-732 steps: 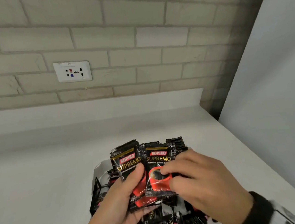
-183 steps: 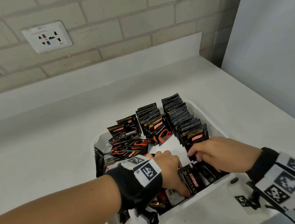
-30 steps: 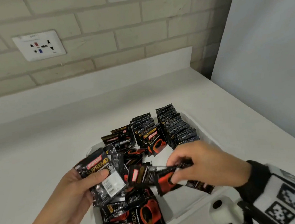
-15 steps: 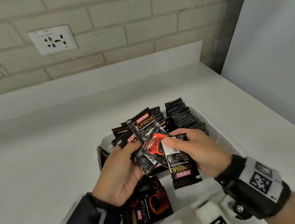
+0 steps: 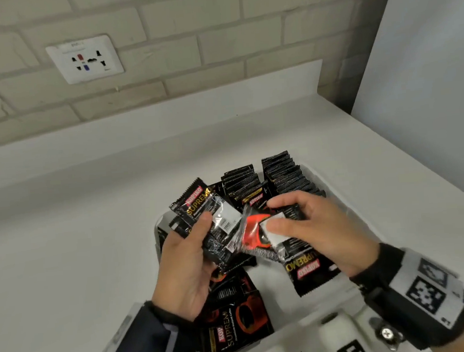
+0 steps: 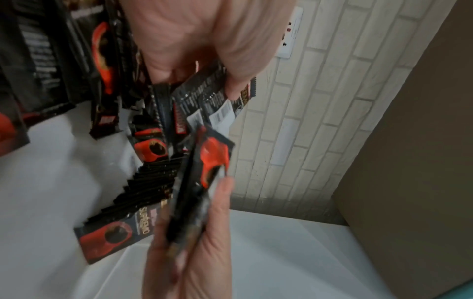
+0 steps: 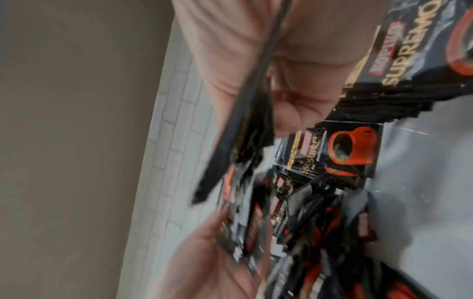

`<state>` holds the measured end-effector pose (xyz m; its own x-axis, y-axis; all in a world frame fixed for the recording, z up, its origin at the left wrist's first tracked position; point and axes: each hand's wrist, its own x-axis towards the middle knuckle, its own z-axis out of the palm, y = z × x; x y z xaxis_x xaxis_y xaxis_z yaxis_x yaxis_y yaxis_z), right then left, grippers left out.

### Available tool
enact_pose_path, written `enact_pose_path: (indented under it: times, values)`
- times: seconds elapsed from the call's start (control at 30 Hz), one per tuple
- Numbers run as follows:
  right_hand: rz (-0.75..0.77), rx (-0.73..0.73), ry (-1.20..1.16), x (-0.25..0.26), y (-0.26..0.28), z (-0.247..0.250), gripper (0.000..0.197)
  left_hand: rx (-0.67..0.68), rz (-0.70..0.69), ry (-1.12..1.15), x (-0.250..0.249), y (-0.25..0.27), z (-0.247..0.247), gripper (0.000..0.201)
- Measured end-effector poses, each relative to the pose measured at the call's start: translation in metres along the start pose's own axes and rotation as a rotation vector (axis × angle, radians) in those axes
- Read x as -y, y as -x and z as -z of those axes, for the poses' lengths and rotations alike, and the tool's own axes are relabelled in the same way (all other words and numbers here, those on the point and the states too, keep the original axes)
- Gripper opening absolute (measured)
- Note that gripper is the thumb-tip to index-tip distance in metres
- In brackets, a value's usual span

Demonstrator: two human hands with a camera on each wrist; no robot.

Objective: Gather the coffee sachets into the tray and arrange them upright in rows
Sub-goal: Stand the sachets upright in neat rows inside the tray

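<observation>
Black Kopiko Supremo coffee sachets fill a white tray [image 5: 275, 298]. Two upright rows [image 5: 281, 177] stand at its far right, also seen in the left wrist view as upright rows [image 6: 148, 182]. Loose sachets [image 5: 238, 324] lie flat at the near left. Above the tray my left hand [image 5: 199, 229] grips a fanned bundle of sachets [image 5: 203, 209], thumb on top. My right hand [image 5: 275, 217] pinches a couple of sachets [image 5: 306, 264], one upside down and one showing a red cup, touching the left bundle. The right wrist view shows the pinched sachets [image 7: 230, 151] edge-on.
The tray sits on a white counter [image 5: 77, 245] against a brick wall with a socket plate [image 5: 84, 59]. A grey panel [image 5: 426, 74] stands at the right. Both wrists carry bands with black-and-white markers [image 5: 429, 293].
Over the last second my hands came together above the tray, and the right hand brought its sachets against the left hand's bundle. The left bundle now fans out leftward.
</observation>
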<state>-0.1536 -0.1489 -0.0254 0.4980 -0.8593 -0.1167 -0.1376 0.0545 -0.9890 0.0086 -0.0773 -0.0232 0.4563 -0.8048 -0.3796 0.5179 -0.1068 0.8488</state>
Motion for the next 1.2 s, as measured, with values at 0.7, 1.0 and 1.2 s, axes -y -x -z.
enact_pose_path:
  times: [0.7,1.0,1.2]
  values:
    - [0.089,-0.039,-0.086,0.009,-0.012,-0.039,0.008,0.133,-0.085,0.041,0.005,0.017,-0.015,0.029]
    - [0.227,-0.127,-0.190,0.023,-0.015,-0.018,0.026,0.124,-0.075,-0.153,0.007,0.018,-0.008,0.015]
    - [0.600,-0.246,-0.240,0.058,-0.004,-0.006,0.018,0.171,0.054,-0.102,0.011,0.022,-0.008,0.007]
